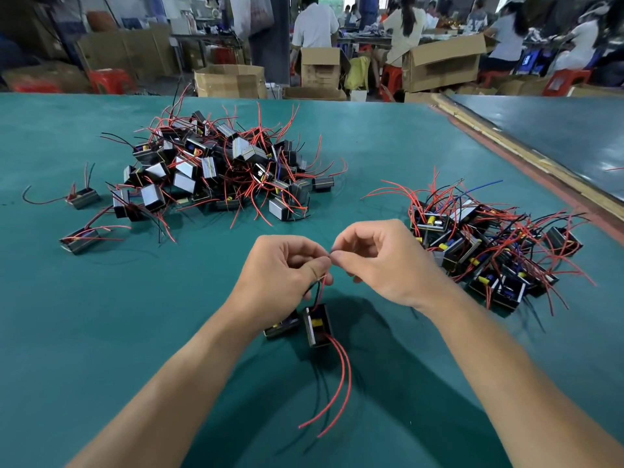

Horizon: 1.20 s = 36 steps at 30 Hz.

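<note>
Two stray modules [84, 197] lie toward the tabletop's [388, 157] left edge, beside a big heap of wired modules [219, 170] in its far-left part. Right of that, at the middle toward the near edge, the left hand [280, 275] curls its fingers and pinches the red and black leads [322, 285] rising from two black modules [317, 327] below it — one half hidden under the wrist — while the right hand [381, 261] nips the leads' bare tips between thumb and forefinger, other fingers loosely bent. A smaller heap [489, 251] sits by the right edge.
</note>
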Each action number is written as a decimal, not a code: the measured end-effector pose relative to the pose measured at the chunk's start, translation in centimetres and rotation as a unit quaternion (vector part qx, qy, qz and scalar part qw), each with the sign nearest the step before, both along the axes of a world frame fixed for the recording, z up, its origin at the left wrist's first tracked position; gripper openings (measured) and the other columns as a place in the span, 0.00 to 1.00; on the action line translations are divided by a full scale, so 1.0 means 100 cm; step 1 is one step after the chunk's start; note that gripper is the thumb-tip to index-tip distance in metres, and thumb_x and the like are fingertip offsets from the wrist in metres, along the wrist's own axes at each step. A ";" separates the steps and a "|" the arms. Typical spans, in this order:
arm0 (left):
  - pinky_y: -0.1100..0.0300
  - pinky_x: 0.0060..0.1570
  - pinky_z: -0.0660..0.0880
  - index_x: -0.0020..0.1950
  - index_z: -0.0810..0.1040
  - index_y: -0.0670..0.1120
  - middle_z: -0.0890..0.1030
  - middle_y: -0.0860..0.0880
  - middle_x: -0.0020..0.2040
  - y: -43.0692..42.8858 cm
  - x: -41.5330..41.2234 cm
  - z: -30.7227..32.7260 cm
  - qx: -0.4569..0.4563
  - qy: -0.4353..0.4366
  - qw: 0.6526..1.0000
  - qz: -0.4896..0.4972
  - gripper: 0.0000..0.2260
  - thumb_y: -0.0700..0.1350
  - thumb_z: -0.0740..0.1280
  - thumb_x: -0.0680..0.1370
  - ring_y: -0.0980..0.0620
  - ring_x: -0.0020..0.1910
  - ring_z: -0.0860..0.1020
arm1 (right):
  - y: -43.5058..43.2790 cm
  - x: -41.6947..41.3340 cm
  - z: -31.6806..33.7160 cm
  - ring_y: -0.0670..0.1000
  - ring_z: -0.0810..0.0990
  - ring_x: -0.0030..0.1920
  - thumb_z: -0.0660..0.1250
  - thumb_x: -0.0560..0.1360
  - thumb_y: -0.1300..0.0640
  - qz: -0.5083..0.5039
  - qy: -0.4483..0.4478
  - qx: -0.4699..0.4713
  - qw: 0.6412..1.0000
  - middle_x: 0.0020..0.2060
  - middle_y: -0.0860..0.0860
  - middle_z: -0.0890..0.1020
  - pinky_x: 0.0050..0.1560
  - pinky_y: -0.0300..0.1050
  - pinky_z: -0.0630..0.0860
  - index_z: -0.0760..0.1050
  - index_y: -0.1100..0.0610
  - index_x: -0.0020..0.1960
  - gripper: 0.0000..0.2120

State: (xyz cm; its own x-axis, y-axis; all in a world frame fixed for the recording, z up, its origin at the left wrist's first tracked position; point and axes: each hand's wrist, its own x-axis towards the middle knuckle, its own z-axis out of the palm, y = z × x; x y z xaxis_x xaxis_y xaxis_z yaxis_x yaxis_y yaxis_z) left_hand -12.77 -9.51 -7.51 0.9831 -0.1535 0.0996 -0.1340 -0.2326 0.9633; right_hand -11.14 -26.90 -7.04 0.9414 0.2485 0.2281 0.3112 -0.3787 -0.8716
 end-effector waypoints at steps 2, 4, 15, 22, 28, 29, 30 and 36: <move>0.67 0.25 0.70 0.41 0.82 0.42 0.82 0.50 0.30 0.001 0.001 0.001 -0.024 0.025 0.999 0.003 0.06 0.35 0.68 0.78 0.58 0.22 0.70 | 0.000 0.000 -0.002 0.44 0.75 0.30 0.72 0.75 0.62 0.007 -0.040 -0.030 0.999 0.30 0.45 0.81 0.34 0.46 0.75 0.81 0.53 0.39 0.08; 0.67 0.25 0.70 0.41 0.82 0.42 0.83 0.49 0.30 0.001 0.001 0.001 -0.032 0.037 0.999 0.005 0.06 0.36 0.69 0.78 0.57 0.22 0.69 | -0.001 0.000 -0.002 0.43 0.74 0.30 0.71 0.76 0.60 0.008 -0.069 -0.067 0.995 0.29 0.42 0.79 0.35 0.42 0.73 0.80 0.51 0.39 0.08; 0.65 0.26 0.72 0.41 0.82 0.44 0.83 0.50 0.30 -0.002 -0.002 0.000 0.023 -0.008 1.000 -0.011 0.06 0.37 0.70 0.77 0.59 0.23 0.72 | -0.001 -0.002 -0.003 0.47 0.74 0.31 0.63 0.80 0.59 0.051 0.023 -0.114 0.992 0.29 0.47 0.77 0.37 0.51 0.75 0.74 0.56 0.39 0.11; 0.67 0.25 0.71 0.41 0.80 0.43 0.83 0.50 0.30 0.000 0.000 -0.001 0.023 -0.034 0.999 -0.017 0.05 0.36 0.71 0.76 0.60 0.22 0.74 | -0.002 -0.002 0.001 0.46 0.76 0.30 0.63 0.81 0.61 0.075 0.085 -0.029 0.993 0.27 0.46 0.78 0.35 0.41 0.79 0.75 0.56 0.40 0.11; 0.70 0.27 0.68 0.43 0.76 0.44 0.83 0.48 0.31 -0.003 -0.001 -0.002 -0.004 -0.037 0.999 -0.033 0.06 0.39 0.73 0.75 0.60 0.23 0.73 | -0.005 -0.005 0.004 0.49 0.74 0.32 0.56 0.84 0.63 0.121 0.146 -0.028 0.981 0.30 0.48 0.74 0.36 0.45 0.79 0.71 0.58 0.41 0.13; 0.66 0.30 0.69 0.43 0.77 0.45 0.84 0.48 0.33 -0.003 0.000 -0.003 0.013 -0.048 0.999 -0.011 0.06 0.42 0.74 0.74 0.58 0.26 0.73 | -0.006 -0.004 0.004 0.49 0.74 0.32 0.56 0.83 0.63 0.112 0.140 -0.022 0.984 0.30 0.48 0.74 0.35 0.45 0.79 0.70 0.58 0.40 0.14; 0.63 0.33 0.71 0.43 0.78 0.47 0.84 0.49 0.34 -0.003 0.002 -0.005 0.036 -0.064 0.997 0.028 0.06 0.45 0.74 0.74 0.56 0.30 0.75 | -0.006 -0.002 0.005 0.49 0.74 0.31 0.57 0.83 0.64 0.087 0.118 -0.012 0.989 0.29 0.49 0.74 0.34 0.46 0.79 0.70 0.58 0.39 0.14; 0.58 0.53 0.70 0.51 0.77 0.49 0.80 0.54 0.50 0.013 0.020 -0.010 0.118 -0.096 0.959 0.238 0.08 0.52 0.68 0.77 0.52 0.56 0.74 | -0.031 0.027 0.000 0.52 0.74 0.31 0.64 0.78 0.59 -0.323 -0.102 0.039 0.940 0.29 0.49 0.75 0.37 0.50 0.76 0.73 0.56 0.39 0.09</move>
